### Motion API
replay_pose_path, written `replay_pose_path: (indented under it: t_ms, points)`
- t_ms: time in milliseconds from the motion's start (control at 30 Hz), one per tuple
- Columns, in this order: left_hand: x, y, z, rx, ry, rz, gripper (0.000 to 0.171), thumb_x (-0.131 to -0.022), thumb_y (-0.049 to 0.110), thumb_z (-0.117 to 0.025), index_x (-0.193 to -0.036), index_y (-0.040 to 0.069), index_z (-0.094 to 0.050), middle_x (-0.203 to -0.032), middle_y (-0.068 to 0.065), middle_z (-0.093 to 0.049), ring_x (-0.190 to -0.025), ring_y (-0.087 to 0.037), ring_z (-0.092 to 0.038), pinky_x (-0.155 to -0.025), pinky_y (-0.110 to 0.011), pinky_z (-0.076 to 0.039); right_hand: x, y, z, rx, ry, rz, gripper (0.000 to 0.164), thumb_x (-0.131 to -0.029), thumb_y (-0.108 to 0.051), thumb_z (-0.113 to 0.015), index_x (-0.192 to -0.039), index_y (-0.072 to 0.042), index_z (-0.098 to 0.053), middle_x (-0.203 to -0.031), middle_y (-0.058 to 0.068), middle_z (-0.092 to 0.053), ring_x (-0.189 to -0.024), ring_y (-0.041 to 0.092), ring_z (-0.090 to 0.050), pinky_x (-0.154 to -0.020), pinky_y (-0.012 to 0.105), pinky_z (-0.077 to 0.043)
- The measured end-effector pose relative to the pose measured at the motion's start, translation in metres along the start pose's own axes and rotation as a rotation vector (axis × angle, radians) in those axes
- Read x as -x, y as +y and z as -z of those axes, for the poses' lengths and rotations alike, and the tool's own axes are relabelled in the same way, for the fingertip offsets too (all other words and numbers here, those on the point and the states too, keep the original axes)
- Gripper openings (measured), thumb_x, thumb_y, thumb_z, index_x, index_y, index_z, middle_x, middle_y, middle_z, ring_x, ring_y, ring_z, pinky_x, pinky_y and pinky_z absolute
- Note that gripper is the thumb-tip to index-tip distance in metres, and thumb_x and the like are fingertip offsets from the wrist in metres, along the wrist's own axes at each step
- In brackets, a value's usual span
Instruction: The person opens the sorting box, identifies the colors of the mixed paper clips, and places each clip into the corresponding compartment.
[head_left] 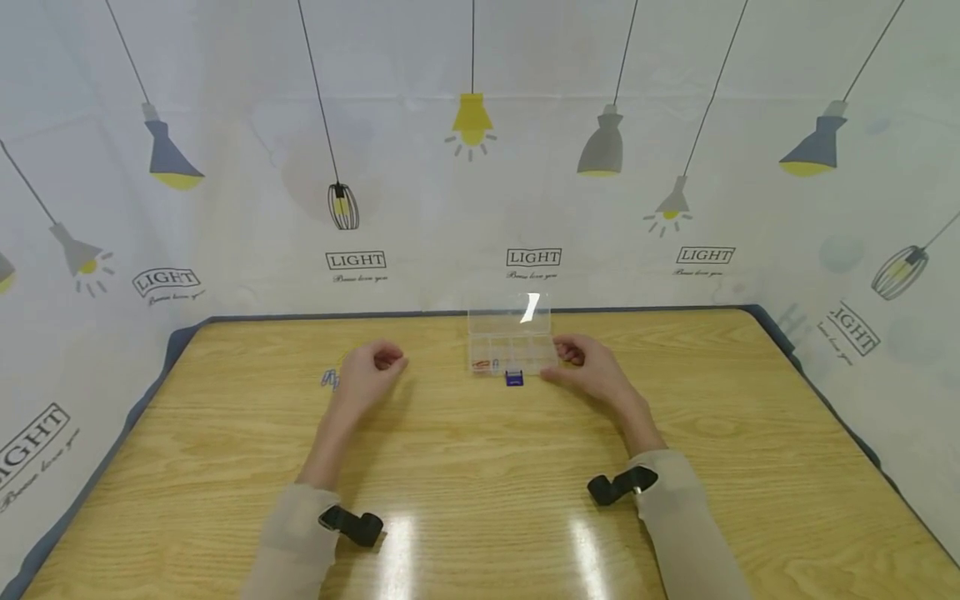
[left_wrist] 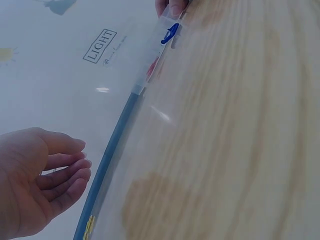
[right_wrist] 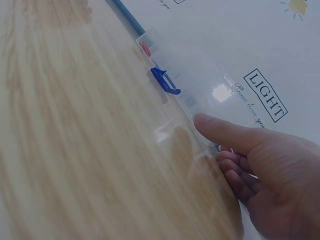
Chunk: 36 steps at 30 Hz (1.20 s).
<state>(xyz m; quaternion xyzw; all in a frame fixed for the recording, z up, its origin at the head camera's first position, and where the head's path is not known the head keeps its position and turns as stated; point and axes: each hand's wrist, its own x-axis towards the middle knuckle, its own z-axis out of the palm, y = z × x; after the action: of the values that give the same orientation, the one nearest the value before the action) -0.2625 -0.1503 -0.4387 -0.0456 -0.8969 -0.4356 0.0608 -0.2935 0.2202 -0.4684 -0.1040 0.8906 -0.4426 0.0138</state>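
Note:
A clear plastic compartment box (head_left: 501,348) stands on the table with its see-through lid (head_left: 495,317) raised at the back. Red paper clips (head_left: 481,364) lie in its front left compartment, a blue one beside them. A blue latch (head_left: 513,379) sticks out at the front. My right hand (head_left: 596,367) holds the box's right end, thumb (right_wrist: 220,131) at the front corner and fingers curled at the side. My left hand (head_left: 367,371) hovers left of the box, its fingers loosely bent with nothing visible in them. Blue paper clips (head_left: 328,378) lie just left of it, partly hidden.
Yellow paper clips (left_wrist: 89,227) lie near the left hand. A white curtain (head_left: 420,167) printed with lamps surrounds the wooden table (head_left: 465,450) at the back and sides. Each sleeve carries a black wrist camera (head_left: 352,525).

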Motion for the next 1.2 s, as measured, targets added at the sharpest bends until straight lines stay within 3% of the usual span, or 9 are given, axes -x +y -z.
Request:
replay_pose_path:
  t_ms: [433,733,1200]
  points:
    - [0.007,-0.026,0.026,-0.038,0.038,-0.039,0.019,-0.095,0.008,-0.067,-0.107,-0.007,-0.070,-0.099,-0.019,-0.071,-0.092,-0.032,-0.066,-0.085,-0.044,-0.054,0.000,0.002,0.000,0.018,0.008,0.007,0.065,-0.082,-0.029,-0.086,-0.135,-0.003,-0.058,-0.111,0.010,-0.061,-0.101,0.025,-0.054,-0.093,0.039,-0.046]
    - [0.013,-0.035,0.046,-0.040,0.056,-0.020,0.022,-0.096,0.008,-0.065,-0.109,-0.009,-0.068,-0.102,-0.022,-0.070,-0.094,-0.034,-0.065,-0.085,-0.045,-0.053,-0.001,0.002,-0.001,0.016,0.009,0.003,0.066,-0.082,-0.030,-0.086,-0.136,-0.003,-0.058,-0.112,0.010,-0.061,-0.103,0.025,-0.054,-0.094,0.039,-0.046]
    - [0.018,-0.054,0.066,-0.069,0.063,0.047,0.023,-0.096,0.010,-0.064,-0.110,-0.008,-0.068,-0.102,-0.022,-0.069,-0.095,-0.034,-0.065,-0.084,-0.041,-0.053,0.000,0.001,-0.001,0.022,0.007,-0.005,0.066,-0.082,-0.029,-0.085,-0.136,-0.003,-0.058,-0.113,0.010,-0.060,-0.103,0.025,-0.054,-0.094,0.040,-0.045]
